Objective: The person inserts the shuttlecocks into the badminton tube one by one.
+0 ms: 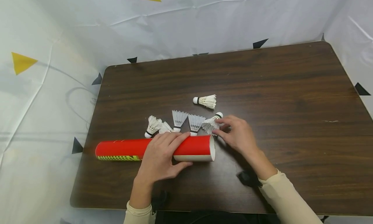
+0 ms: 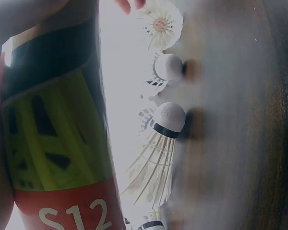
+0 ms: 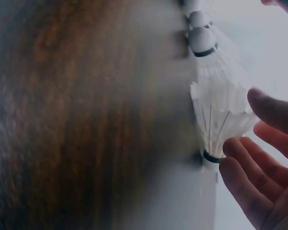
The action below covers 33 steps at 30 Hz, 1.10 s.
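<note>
In the head view my left hand point(image 1: 161, 156) grips a red shuttlecock tube point(image 1: 192, 146) lying on its side, fingers over the top and thumb along the front. Its open end faces right. The left wrist view shows its green-yellow pattern and "S12" print. My right hand point(image 1: 239, 133) reaches a feather shuttlecock point(image 1: 210, 124) beside the tube's mouth. In the right wrist view, the thumb and fingertips point(image 3: 230, 148) spread at its skirt, its cork low against the table. Behind the tube lie two plastic shuttlecocks point(image 1: 179, 117) and two feather ones point(image 1: 152, 125), one partly hidden by the tube.
Another feather shuttlecock point(image 1: 205, 101) lies alone farther back on the dark wooden table point(image 1: 276, 88). White sheeting point(image 1: 204, 29) with yellow and black triangles hangs behind the table and at both sides.
</note>
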Each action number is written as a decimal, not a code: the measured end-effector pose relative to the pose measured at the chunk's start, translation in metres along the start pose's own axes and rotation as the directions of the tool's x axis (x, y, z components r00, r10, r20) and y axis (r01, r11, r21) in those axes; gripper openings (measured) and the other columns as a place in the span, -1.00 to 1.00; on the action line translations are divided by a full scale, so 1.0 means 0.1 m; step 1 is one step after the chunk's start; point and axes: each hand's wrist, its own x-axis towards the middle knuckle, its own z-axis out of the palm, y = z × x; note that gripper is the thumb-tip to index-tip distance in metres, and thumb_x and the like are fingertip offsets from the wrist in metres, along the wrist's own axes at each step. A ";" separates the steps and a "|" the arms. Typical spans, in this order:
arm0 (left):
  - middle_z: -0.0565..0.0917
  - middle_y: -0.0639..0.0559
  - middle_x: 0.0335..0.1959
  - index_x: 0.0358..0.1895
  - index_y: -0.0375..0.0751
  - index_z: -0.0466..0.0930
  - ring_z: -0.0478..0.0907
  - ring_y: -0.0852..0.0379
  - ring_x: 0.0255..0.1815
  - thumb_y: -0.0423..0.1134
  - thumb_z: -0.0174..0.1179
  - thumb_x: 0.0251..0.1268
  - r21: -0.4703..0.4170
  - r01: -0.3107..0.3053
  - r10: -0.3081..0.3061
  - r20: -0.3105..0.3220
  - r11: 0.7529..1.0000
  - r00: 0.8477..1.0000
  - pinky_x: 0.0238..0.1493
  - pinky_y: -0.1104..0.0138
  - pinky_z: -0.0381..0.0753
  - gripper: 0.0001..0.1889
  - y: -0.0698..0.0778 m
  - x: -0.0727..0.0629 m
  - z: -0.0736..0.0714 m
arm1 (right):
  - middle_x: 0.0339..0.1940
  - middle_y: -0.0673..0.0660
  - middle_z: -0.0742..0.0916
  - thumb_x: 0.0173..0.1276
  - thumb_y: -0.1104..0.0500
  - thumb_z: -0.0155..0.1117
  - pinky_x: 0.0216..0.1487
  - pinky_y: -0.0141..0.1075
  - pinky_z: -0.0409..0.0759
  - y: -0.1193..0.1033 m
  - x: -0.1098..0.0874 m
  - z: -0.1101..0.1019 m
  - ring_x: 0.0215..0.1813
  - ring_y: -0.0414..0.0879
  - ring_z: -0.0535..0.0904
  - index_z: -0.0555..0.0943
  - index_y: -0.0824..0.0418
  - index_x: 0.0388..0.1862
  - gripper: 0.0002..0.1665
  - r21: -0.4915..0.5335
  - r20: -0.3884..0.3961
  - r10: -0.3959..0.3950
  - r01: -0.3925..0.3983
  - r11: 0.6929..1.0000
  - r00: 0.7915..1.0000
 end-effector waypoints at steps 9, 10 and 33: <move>0.60 0.08 0.10 0.40 0.08 0.39 0.52 0.08 0.08 0.24 0.41 -0.09 0.011 0.002 -0.002 -0.006 1.000 1.000 0.07 0.12 0.49 -0.12 0.01 0.00 0.00 | -0.37 0.05 0.77 0.16 0.22 0.49 -0.36 -0.18 0.65 0.10 0.01 0.00 -0.43 -0.09 0.70 0.79 0.22 -0.25 -0.83 0.024 -0.161 -0.047 0.051 0.998 0.986; 0.60 0.08 0.10 0.39 0.08 0.39 0.52 0.08 0.08 0.24 0.41 -0.09 0.012 0.001 0.000 -0.007 1.000 1.000 0.07 0.11 0.49 -0.12 0.01 0.00 0.00 | -0.39 0.05 0.77 0.17 0.24 0.48 -0.36 -0.17 0.66 0.12 0.00 -0.02 -0.43 -0.09 0.70 0.79 0.23 -0.25 -0.84 0.024 -0.179 -0.044 0.049 0.998 0.983; 0.61 0.09 0.09 0.36 0.03 0.44 0.53 0.09 0.07 0.22 0.43 -0.12 -0.007 -0.001 0.000 -0.022 1.000 1.000 0.04 0.12 0.49 -0.14 0.02 0.03 -0.01 | -0.33 0.10 0.75 0.25 0.35 0.40 -0.38 -0.33 0.67 0.14 -0.37 -0.96 -0.43 -0.08 0.69 0.67 0.49 -0.15 -0.76 0.492 0.082 0.194 -0.209 0.845 0.978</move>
